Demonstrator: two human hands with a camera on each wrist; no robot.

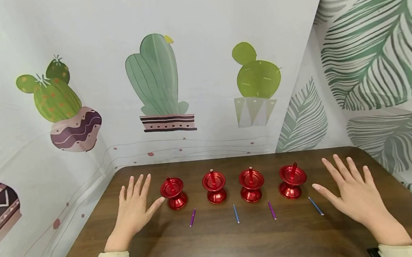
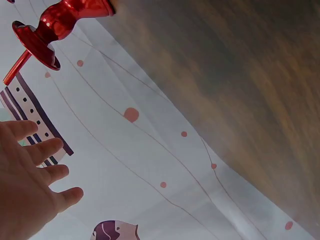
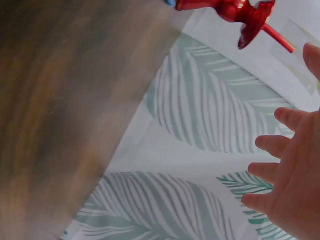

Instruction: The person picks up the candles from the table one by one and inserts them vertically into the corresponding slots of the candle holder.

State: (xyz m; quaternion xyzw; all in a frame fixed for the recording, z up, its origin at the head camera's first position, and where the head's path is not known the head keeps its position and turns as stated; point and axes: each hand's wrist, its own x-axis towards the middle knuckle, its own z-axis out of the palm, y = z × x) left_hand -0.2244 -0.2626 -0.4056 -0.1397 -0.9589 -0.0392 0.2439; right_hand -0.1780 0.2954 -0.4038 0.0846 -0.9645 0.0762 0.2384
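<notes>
Several shiny red candle holders stand upright in a row across the table, each with a dish and a thin red stem: the leftmost (image 1: 177,203), two middle ones (image 1: 216,196) (image 1: 251,194) and the rightmost (image 1: 290,191). In front of them lie slim candle-like sticks with pale tips, purple (image 1: 193,217), blue (image 1: 236,214), purple (image 1: 272,210) and blue (image 1: 316,206). My left hand (image 1: 135,208) is spread flat, its thumb tip right beside the leftmost holder. Fingers spread and holding nothing, my right hand (image 1: 358,197) is just right of the rightmost holder.
The brown wooden table (image 1: 215,248) ends at a rounded back edge. Right behind it hangs a pale cloth (image 1: 208,63) printed with cacti, with large leaf patterns (image 1: 378,50) on the right side.
</notes>
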